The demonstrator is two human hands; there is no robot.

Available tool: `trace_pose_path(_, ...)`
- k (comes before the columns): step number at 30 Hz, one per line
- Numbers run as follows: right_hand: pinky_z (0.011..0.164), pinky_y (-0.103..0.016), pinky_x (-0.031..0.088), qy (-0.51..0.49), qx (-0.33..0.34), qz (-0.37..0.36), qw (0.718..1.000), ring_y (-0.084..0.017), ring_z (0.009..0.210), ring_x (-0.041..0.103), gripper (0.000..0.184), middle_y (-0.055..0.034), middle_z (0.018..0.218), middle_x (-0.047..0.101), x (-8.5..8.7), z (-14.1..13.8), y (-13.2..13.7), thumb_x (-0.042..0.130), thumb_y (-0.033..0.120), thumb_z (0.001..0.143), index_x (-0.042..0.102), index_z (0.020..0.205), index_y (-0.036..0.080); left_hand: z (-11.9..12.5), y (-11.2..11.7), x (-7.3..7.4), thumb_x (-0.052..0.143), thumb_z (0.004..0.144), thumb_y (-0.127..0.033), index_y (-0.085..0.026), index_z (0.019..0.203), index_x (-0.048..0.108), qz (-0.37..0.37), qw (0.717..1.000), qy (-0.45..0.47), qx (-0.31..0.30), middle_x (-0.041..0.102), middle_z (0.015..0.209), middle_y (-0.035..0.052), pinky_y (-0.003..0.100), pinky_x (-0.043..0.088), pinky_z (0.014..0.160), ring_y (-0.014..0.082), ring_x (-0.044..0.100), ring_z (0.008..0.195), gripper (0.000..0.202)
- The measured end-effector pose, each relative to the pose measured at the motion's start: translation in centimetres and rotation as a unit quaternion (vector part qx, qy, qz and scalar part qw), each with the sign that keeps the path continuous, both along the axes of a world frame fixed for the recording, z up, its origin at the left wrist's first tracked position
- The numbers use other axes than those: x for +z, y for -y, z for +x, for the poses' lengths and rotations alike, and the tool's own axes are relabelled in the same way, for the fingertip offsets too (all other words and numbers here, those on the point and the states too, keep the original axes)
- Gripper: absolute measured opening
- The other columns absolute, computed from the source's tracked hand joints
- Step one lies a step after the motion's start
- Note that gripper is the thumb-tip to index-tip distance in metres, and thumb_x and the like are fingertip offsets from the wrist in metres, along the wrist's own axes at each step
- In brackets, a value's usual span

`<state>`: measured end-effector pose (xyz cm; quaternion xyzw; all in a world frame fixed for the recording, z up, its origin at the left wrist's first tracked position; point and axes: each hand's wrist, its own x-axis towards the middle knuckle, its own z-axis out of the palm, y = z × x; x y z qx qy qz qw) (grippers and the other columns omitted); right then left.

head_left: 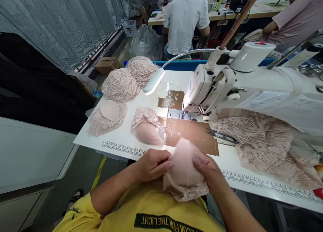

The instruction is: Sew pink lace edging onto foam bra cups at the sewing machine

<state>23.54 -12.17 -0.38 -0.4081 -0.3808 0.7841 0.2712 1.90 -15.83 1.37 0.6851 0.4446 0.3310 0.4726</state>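
Both hands hold one pale pink bra cup (185, 164) with lace along its lower edge, just in front of the table's near edge. My left hand (156, 164) pinches its left side between thumb and fingers. Closed round the right side is my right hand (208, 169), thumb on the cup's face and fingers partly hidden behind it. Beyond my left hand, another lace-trimmed cup (148, 132) lies on the white table (123, 146). A sewing machine (202, 87) stands past the held cup, its needle area lit.
Lace-covered cups (121, 85) are stacked at the back left, with a lace piece bearing a pad (110, 111) nearer. Scissors (222, 136) lie beside heaped lace fabric (267, 141) on the right. A lamp (154, 80) arches over the table. A person in white (185, 22) sits beyond.
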Motion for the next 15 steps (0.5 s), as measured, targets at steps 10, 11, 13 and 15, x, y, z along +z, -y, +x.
trace_pose_path(10,0.07,-0.036,0.056,0.077,-0.047,0.061,0.994,-0.03,0.091,0.068,0.066,-0.0103,0.108,0.071,-1.4,3.7,-1.6,0.061,0.042,0.078,0.044,0.14,0.026,-14.9,-2.6,-0.7,0.046,0.091,-0.036,-0.013,0.122,0.055,0.185,0.783,-0.48,0.35,0.043,0.14,0.0174,0.053,0.027,0.11,0.035,0.027,0.137,0.04)
trace_pose_path(11,0.07,-0.036,0.057,0.076,-0.052,0.058,0.994,-0.03,0.091,0.068,0.066,-0.0101,0.108,0.071,-1.5,3.7,-1.8,0.06,0.042,0.078,0.043,0.14,0.026,-16.1,-2.5,-1.2,0.044,0.091,-0.037,-0.013,0.124,0.055,0.147,0.778,-0.497,0.354,0.044,0.14,0.0177,0.054,0.029,0.108,0.0358,0.029,0.136,0.041)
trace_pose_path(13,0.069,-0.037,0.057,0.07,-0.074,0.045,0.994,-0.031,0.089,0.069,0.07,-0.0098,0.106,0.071,-1.5,3.5,-2.0,0.062,0.041,0.076,0.043,0.141,0.026,-17.8,-2.1,-1.9,0.04,0.093,-0.037,-0.013,0.125,0.054,0.097,0.778,-0.513,0.349,0.045,0.14,0.0165,0.053,0.031,0.107,0.0344,0.034,0.133,0.042)
trace_pose_path(15,0.068,-0.036,0.058,0.069,-0.107,0.022,0.992,-0.031,0.087,0.069,0.076,-0.0093,0.105,0.072,-0.9,3.0,-2.0,0.068,0.04,0.07,0.044,0.14,0.025,-18.8,-1.7,-2.1,0.039,0.093,-0.036,-0.014,0.125,0.054,0.075,0.783,-0.516,0.34,0.045,0.141,0.0146,0.05,0.032,0.108,0.0323,0.036,0.132,0.042)
